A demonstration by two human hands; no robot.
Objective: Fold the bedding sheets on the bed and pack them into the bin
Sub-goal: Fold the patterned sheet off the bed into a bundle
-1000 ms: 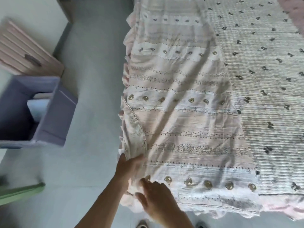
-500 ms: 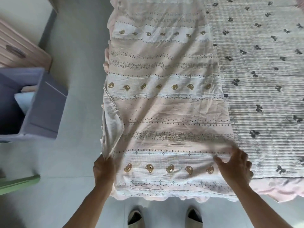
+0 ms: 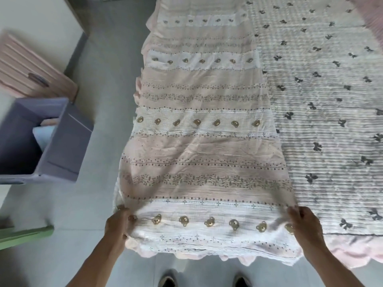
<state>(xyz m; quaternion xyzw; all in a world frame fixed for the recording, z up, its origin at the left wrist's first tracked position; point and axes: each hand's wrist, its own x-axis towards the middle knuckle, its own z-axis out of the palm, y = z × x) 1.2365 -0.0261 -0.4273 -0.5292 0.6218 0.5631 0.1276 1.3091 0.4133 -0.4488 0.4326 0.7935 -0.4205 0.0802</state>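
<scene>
Here both hands (image 3: pixel 207 222) grip the sheet's (image 3: pixel 203 154) near corners

Bed (image 3: pixel 331 248), pink frilled skirt along near edge. Covered by white ribbed quilt (image 3: pixel 331 104) printed with dark bows. Lying directly on quilt, along left side: long pink-and-white striped sheet (image 3: pixel 203 154) with rows of small bear motifs, folded into a lengthwise strip, near end overhanging bed edge. Grey floor (image 3: pixel 99 204) left of bed. Standing on floor: lilac bin (image 3: pixel 68 146), open, with pale folded cloth (image 3: pixel 42 134) inside, well apart from bed.
</scene>
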